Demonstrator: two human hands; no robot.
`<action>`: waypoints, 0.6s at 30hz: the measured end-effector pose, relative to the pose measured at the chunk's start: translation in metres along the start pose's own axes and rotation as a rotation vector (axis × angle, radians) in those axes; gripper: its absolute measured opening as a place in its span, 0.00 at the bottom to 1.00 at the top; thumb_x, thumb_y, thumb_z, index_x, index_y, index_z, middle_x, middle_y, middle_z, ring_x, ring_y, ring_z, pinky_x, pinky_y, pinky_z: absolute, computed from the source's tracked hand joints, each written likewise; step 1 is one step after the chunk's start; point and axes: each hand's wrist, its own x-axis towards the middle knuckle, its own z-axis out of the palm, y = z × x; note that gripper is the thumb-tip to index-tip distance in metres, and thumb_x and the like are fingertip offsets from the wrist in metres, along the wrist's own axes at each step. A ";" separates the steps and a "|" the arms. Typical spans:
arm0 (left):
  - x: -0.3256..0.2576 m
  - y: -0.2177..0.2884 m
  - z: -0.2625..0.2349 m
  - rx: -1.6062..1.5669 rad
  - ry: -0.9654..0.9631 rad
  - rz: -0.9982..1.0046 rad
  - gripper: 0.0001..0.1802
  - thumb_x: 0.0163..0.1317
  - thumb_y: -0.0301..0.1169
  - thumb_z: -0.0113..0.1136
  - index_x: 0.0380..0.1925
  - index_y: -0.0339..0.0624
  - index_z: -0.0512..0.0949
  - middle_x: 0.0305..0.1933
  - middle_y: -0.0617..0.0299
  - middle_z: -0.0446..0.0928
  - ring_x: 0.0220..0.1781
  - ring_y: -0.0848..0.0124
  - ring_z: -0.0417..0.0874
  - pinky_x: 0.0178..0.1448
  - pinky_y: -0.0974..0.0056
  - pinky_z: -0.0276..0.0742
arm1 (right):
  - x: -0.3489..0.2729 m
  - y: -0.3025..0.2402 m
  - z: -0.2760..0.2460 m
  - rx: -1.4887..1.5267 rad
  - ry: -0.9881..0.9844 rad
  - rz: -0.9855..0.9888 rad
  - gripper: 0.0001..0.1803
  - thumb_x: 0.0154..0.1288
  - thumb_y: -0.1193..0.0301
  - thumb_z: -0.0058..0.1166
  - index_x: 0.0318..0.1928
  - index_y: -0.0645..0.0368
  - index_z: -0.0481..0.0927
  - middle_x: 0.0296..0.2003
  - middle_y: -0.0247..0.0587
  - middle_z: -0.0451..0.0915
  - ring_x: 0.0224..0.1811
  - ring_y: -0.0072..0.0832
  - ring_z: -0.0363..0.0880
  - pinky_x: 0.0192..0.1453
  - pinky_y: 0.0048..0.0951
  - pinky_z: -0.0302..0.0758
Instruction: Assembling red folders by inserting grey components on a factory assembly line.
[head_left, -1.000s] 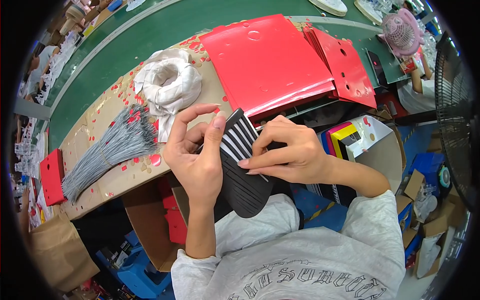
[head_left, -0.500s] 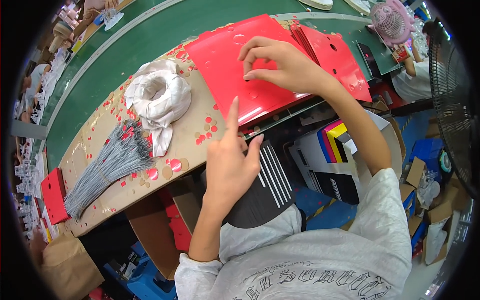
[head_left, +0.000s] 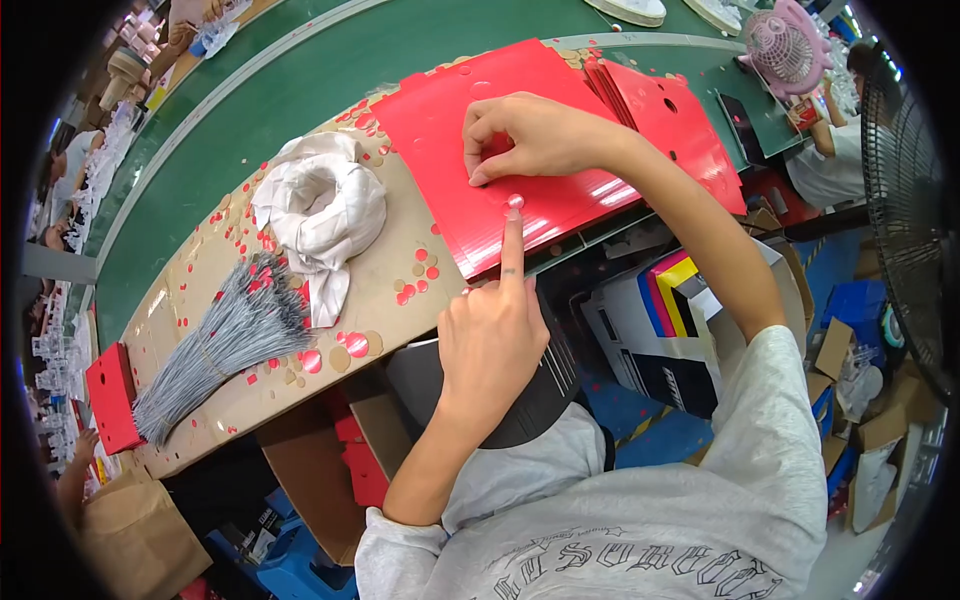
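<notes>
Pointing with an otherwise curled left hand (head_left: 492, 340) to a round spot (head_left: 515, 201) on red sheets (head_left: 435, 150) at the bench's (head_left: 395, 225) near edge; pinching narrowly above with the right hand (head_left: 540, 135); cannot tell if holding anything.

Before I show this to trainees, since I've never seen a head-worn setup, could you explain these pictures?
There is no robot: these are a person's bare hands. The view comes from a fisheye camera worn on the head, looking down, so straight edges bend. The left hand points its index finger at a small circle on a stack of red sheets. The right hand is curled above the stack; whether it pinches something small, I cannot tell. On the tan-covered worktable also lie a coiled white cloth, a tied bundle of grey strands and scattered red and tan discs. A black piece rests over the lap.
</notes>
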 end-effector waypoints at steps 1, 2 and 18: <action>0.000 -0.001 0.000 0.001 0.004 0.002 0.37 0.60 0.26 0.62 0.71 0.44 0.64 0.13 0.51 0.72 0.15 0.54 0.75 0.26 0.53 0.71 | -0.001 -0.001 0.001 -0.004 0.002 -0.002 0.09 0.61 0.69 0.64 0.36 0.61 0.83 0.41 0.40 0.79 0.43 0.34 0.80 0.50 0.34 0.76; 0.001 -0.001 0.001 0.027 0.022 -0.001 0.36 0.60 0.26 0.62 0.70 0.43 0.65 0.13 0.51 0.72 0.15 0.54 0.75 0.25 0.53 0.71 | -0.002 -0.002 0.002 -0.022 0.085 -0.023 0.10 0.61 0.68 0.64 0.38 0.61 0.83 0.41 0.41 0.80 0.43 0.34 0.80 0.50 0.34 0.77; 0.007 -0.006 0.004 0.067 0.052 -0.010 0.31 0.62 0.25 0.60 0.67 0.38 0.68 0.13 0.55 0.71 0.12 0.59 0.74 0.21 0.56 0.69 | -0.008 0.048 0.023 -0.657 0.551 0.076 0.19 0.73 0.60 0.50 0.59 0.51 0.79 0.63 0.39 0.73 0.63 0.39 0.72 0.63 0.42 0.71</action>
